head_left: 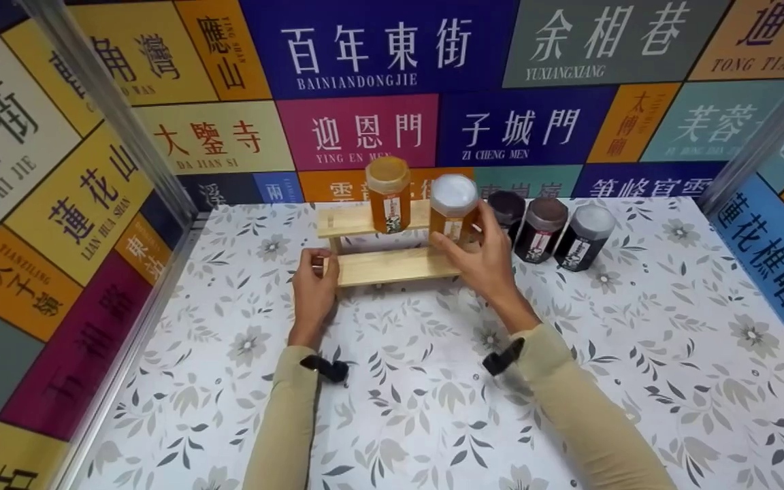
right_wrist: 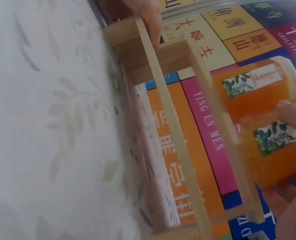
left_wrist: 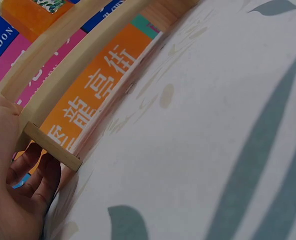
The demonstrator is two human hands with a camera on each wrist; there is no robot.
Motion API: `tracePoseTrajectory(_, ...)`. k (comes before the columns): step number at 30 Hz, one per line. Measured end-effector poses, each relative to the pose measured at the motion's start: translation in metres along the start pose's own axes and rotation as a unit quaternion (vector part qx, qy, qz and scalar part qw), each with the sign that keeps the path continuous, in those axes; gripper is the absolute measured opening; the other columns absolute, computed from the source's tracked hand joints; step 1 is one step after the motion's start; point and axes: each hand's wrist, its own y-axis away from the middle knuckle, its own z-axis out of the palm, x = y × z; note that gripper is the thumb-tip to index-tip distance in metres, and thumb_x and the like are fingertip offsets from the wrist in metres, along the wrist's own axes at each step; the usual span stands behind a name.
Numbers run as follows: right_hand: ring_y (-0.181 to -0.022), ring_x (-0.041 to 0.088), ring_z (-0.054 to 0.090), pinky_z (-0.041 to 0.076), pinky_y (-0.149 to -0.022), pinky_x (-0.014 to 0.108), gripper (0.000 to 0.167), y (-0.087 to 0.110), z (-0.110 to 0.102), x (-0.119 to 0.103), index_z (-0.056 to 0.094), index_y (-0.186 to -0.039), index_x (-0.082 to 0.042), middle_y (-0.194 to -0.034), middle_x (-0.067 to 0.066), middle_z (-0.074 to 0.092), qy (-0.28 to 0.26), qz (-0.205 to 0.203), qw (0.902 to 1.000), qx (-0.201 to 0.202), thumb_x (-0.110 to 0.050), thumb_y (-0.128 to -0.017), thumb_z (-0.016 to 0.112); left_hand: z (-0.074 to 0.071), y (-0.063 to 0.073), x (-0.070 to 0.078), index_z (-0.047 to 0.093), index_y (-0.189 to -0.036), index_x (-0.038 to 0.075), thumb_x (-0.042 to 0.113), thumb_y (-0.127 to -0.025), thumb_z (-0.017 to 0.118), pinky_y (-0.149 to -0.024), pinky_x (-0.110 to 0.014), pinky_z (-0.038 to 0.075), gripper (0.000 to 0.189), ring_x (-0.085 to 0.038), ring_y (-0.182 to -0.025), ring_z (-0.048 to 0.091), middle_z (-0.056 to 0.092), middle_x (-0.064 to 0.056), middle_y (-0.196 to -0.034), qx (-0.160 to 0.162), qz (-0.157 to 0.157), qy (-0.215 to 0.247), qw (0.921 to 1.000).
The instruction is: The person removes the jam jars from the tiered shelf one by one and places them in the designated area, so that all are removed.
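Rack [head_left: 399,267]: pale wood, smooth and matt, with visible grain. Amber jars [head_left: 404,204]: glossy, see-through walls, glass or plastic indistinguishable; labels [right_wrist: 252,80]: smooth, paper-like. Sleeves [head_left: 290,415]: matt cloth. Tabletop cover [head_left: 419,388]: smooth sheet, largely matt. Corner post [head_left: 116,116]: smooth, metallic, softly shining.

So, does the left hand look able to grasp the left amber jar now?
Probably yes: nothing seems to stand between the left hand and the left amber jar, though it would first need to release the wooden rack.

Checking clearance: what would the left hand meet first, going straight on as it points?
Past the lower board it grips, the left hand would probably meet the upper board's left end, though depth is unclear.
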Motion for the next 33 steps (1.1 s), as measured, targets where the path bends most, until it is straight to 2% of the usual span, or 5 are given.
tracePoseTrajectory(5, -0.136, 0.031, 0.063, 0.053, -0.115, 0.05, 0.085, 0.018, -0.025, 0.004, 0.047, -0.159, -0.004, -0.147, 0.018, 0.062, -0.013, 0.002, 0.9999, 0.005, -0.01, -0.087, 0.092, 0.002, -0.001, 0.001, 0.063, -0.119, 0.012, 0.024, -0.107, 0.067, -0.073, -0.031, 0.052, 0.017, -0.021, -0.087, 0.063, 0.066, -0.007, -0.106, 0.001, 0.005, 0.003, 1.0)
tracePoseTrajectory(10, -0.136, 0.031, 0.061, 0.051, -0.118, 0.045, 0.082, 0.029, -0.051, 0.007, 0.046, -0.159, -0.004, -0.147, 0.017, 0.061, -0.023, 0.038, 0.999, -0.007, -0.007, -0.089, 0.089, 0.003, 0.0, 0.0, 0.063, -0.119, 0.014, 0.027, -0.108, 0.066, -0.074, -0.031, 0.052, 0.018, -0.02, -0.088, 0.062, 0.066, -0.006, -0.107, 0.0, 0.001, 0.0, 1.0)
tracePoseTrajectory(19, -0.139, 0.025, 0.061, 0.052, -0.116, 0.05, 0.076, 0.034, -0.093, 0.048, 0.047, -0.156, -0.011, -0.15, 0.009, 0.061, 0.003, 0.09, 0.996, -0.001, -0.02, -0.093, 0.089, 0.002, 0.003, 0.001, 0.063, -0.12, 0.015, 0.032, -0.109, 0.064, -0.072, -0.032, 0.052, 0.02, -0.021, -0.086, 0.062, 0.065, -0.007, -0.107, -0.004, 0.001, -0.006, 1.0)
tracePoseTrajectory(24, -0.141, 0.028, 0.06, 0.052, -0.115, 0.054, 0.081, 0.034, -0.103, 0.06, 0.044, -0.155, -0.01, -0.151, 0.01, 0.059, 0.017, 0.115, 0.9932, -0.008, -0.025, -0.091, 0.091, 0.0, 0.002, 0.002, 0.063, -0.12, 0.015, 0.031, -0.109, 0.065, -0.072, -0.032, 0.052, 0.019, -0.02, -0.087, 0.062, 0.065, -0.006, -0.107, -0.001, -0.005, -0.006, 1.0)
tracePoseTrajectory(33, -0.145, 0.037, 0.055, 0.045, -0.121, 0.057, 0.09, 0.037, -0.108, 0.071, 0.036, -0.156, -0.009, -0.154, 0.018, 0.055, 0.091, 0.175, 0.9778, -0.07, -0.037, -0.09, 0.091, 0.0, 0.002, 0.0, 0.063, -0.12, 0.014, 0.029, -0.109, 0.065, -0.074, -0.032, 0.053, 0.019, -0.021, -0.088, 0.063, 0.066, -0.006, -0.108, -0.005, -0.005, -0.006, 1.0)
